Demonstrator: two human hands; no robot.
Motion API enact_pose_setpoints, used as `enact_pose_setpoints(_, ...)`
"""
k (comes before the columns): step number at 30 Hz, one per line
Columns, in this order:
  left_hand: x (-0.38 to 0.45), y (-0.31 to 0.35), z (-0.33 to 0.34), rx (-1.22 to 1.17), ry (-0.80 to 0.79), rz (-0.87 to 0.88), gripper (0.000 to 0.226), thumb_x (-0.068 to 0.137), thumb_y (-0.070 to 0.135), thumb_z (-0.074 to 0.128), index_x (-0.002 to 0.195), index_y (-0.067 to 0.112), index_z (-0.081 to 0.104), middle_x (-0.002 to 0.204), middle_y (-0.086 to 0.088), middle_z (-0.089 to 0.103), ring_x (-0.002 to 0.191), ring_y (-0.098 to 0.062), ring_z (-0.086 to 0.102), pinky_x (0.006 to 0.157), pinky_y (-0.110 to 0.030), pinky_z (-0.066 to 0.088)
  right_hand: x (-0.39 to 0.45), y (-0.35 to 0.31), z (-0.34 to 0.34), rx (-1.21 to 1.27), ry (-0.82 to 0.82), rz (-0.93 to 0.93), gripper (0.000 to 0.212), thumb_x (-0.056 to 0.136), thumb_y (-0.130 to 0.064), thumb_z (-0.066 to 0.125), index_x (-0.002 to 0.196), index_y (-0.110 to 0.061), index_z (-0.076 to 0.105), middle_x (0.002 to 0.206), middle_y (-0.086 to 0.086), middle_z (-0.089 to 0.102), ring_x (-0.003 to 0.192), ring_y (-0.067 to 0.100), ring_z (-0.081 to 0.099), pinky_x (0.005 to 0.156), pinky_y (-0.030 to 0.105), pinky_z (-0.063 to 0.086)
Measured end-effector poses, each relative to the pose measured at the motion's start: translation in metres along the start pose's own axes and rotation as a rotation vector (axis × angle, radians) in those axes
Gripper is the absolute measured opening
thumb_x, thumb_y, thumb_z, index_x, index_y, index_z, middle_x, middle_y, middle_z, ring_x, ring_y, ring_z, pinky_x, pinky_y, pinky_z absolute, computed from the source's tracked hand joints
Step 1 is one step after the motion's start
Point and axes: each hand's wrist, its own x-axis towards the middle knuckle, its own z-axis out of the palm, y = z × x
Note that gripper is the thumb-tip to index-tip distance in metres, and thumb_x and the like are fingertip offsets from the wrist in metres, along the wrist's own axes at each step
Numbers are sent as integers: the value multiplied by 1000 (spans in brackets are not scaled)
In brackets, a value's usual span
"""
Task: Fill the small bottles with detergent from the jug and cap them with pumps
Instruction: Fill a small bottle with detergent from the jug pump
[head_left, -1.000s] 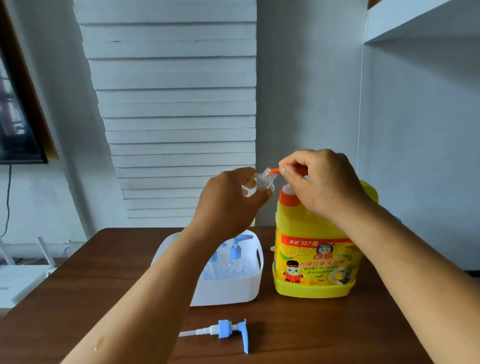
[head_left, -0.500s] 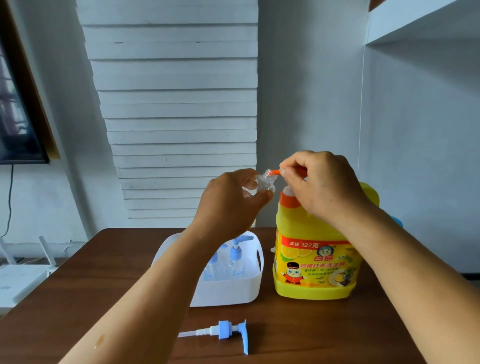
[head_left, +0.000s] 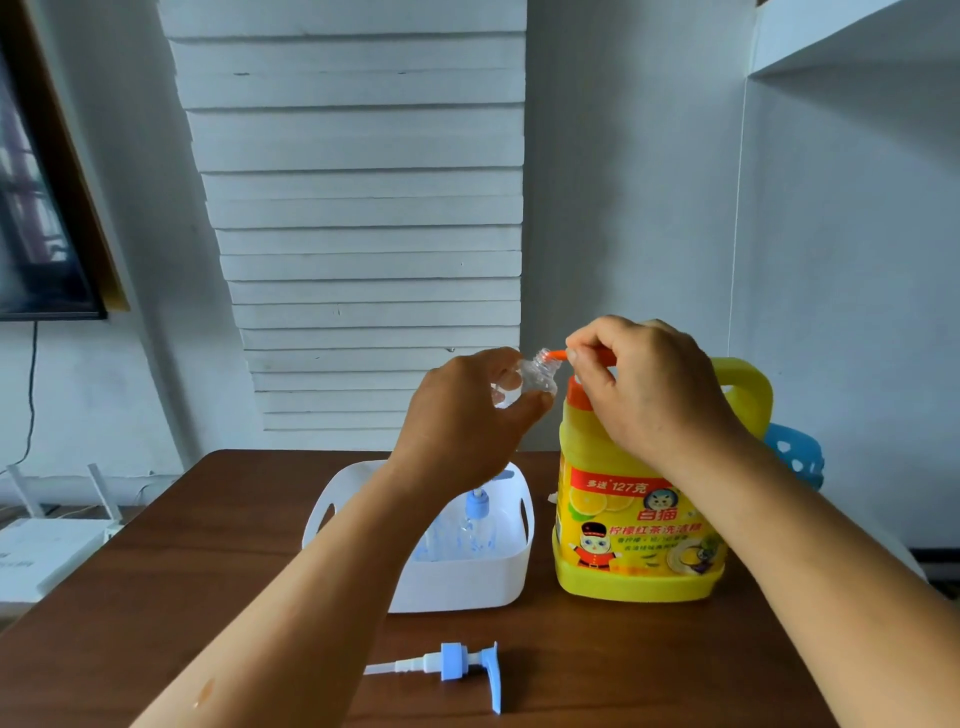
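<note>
A yellow detergent jug (head_left: 639, 530) with an orange pump top stands on the brown table (head_left: 156, 597). My right hand (head_left: 649, 384) sits over the jug's pump, fingers curled round its orange nozzle (head_left: 557, 354). My left hand (head_left: 462, 415) grips a small clear bottle (head_left: 535, 376), tilted, with its open mouth at the nozzle's tip. A loose blue-and-white pump (head_left: 452, 662) lies on the table near the front.
A white basket (head_left: 467, 582) to the left of the jug holds small capped bottles with blue pumps (head_left: 477, 512). A blue object (head_left: 795, 460) shows behind the jug. A white wall and a shelf stand behind the table.
Both hands and the small bottle stay in place at the nozzle; hardly any visible shift.
</note>
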Motion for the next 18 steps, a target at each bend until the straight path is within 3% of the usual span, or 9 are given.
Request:
enact_pose_setpoints(7, 5, 5, -6, -10, 20, 12, 27, 84, 42, 60, 105, 25, 64, 102, 7, 69, 85, -9, 59, 77, -27, 47, 8, 0, -8, 33, 13, -1, 20, 92, -26, 51, 100, -16, 66, 96, 9, 70, 88, 24, 61, 71, 26, 45)
enact_pose_setpoints(12, 0, 0, 0, 6, -2, -1, 22, 83, 41, 61, 97, 24, 65, 95, 6, 70, 88, -15, 63, 75, -30, 49, -3, 2, 0, 24, 16, 20, 20, 92, -27, 51, 98, -16, 67, 92, 12, 70, 84, 26, 61, 67, 24, 42)
enact_pose_setpoints(18, 0, 4, -5, -2, 7, -7, 23, 84, 42, 60, 101, 26, 65, 99, 7, 69, 89, -13, 62, 75, -26, 46, 3, -3, -9, -6, -19, 6, 19, 92, -27, 50, 95, -16, 66, 90, 10, 68, 77, 18, 50, 66, 24, 35)
